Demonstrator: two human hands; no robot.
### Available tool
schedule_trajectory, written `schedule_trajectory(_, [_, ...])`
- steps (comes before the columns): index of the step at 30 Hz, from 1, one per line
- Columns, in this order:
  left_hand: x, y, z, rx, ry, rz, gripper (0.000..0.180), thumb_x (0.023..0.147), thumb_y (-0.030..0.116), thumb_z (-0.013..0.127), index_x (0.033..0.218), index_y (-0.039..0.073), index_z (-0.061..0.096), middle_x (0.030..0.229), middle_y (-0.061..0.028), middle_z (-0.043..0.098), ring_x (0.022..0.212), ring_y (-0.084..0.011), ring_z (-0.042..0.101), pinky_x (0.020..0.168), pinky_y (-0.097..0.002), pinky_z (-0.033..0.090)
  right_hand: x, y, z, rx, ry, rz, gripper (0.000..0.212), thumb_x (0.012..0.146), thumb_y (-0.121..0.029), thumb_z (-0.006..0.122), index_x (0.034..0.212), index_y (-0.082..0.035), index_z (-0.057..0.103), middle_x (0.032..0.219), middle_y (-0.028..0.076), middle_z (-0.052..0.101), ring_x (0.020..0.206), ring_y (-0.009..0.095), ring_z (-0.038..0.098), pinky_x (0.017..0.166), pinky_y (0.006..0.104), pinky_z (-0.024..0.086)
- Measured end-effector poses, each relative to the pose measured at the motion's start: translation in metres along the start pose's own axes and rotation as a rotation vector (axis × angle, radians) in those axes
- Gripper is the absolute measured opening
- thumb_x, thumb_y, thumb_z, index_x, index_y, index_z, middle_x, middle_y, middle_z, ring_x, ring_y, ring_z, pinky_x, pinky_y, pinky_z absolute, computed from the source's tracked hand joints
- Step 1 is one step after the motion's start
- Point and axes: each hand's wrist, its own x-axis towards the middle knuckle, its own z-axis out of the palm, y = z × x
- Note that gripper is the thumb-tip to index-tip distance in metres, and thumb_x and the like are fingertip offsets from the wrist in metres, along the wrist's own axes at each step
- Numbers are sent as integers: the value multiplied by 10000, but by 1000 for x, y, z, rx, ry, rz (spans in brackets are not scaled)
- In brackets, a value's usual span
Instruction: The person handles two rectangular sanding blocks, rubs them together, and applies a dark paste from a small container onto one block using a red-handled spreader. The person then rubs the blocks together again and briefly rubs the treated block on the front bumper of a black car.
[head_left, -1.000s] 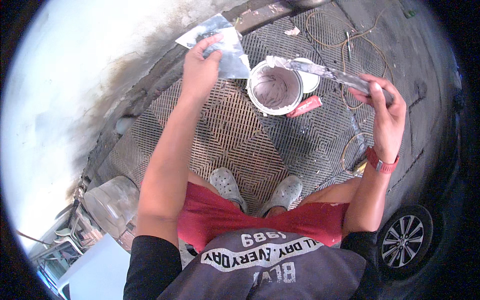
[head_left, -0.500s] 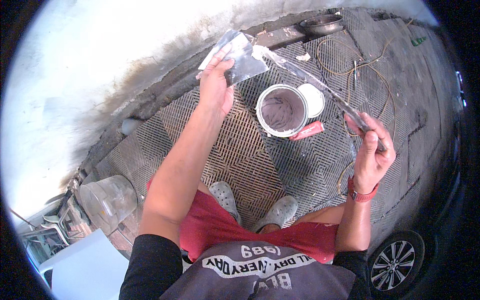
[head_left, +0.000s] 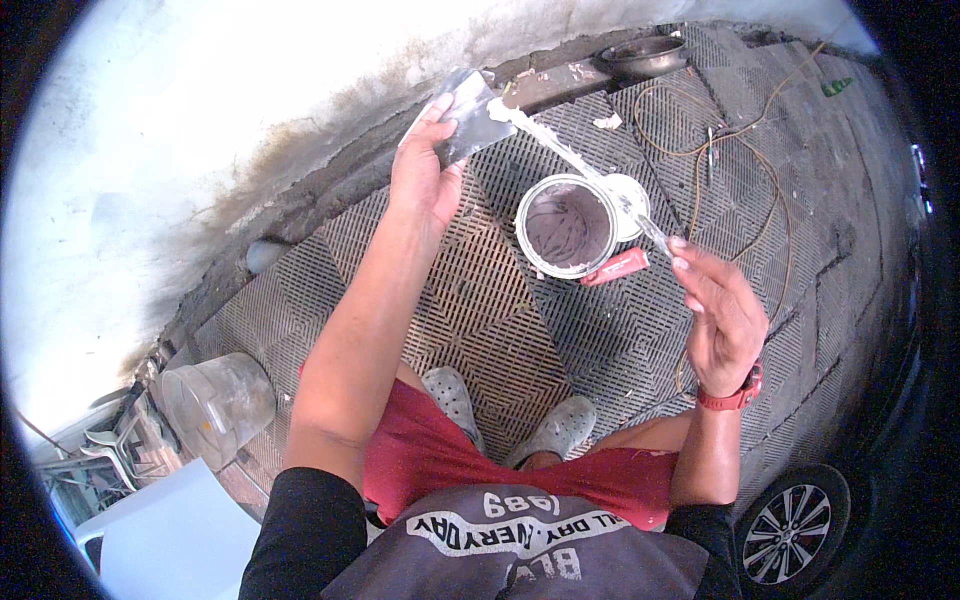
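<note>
My left hand (head_left: 425, 175) is closed on a thin, shiny grey flat plate (head_left: 468, 125), held up near the wall. A long narrow stick (head_left: 575, 160), smeared with white paste, runs from my right hand (head_left: 722, 315) up to that plate. Its far end carries a lump of paste (head_left: 503, 112) at the plate's right edge. The fingertips of my right hand pinch the stick's near end. Below the stick stands a round open tub (head_left: 568, 228), its inside coated with greyish paste. A white lid (head_left: 629, 200) lies beside it, partly behind the stick, and a red tube (head_left: 615, 267) lies close by.
A stained white wall (head_left: 200, 150) curves along the left and back. On the slatted floor mats (head_left: 430, 290) lie a looped hose or cable (head_left: 700, 150) and a metal bowl (head_left: 645, 55). A clear bucket (head_left: 220, 405) is at left, a car wheel (head_left: 795, 535) at lower right.
The stick has shifted left and turned in my right hand, which now pinches it with less bent fingers. My left hand and the plate have moved slightly left.
</note>
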Motion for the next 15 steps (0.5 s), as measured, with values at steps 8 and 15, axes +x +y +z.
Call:
schedule_trajectory(8, [2,-6,-7,-42,-19,-21,502,1002,-49,527,1500,-49,595,1501,-174,643,1324,-265,667,1154,-377,565,10,-10,-11,-36,-10,-90,320,855,138,700,1138,26,801,1227,232,789,1006,302,805,703,305,650])
schedule_trajectory(15, [3,-9,-9,6,-18,10,510,1006,-53,514,1509,-39,594,1532,-181,624,1354,-291,658,1203,-428,534,-1,-6,-12,-30,1,11,264,925,86,680,1145,10,804,1215,210,800,1017,302,806,775,346,650])
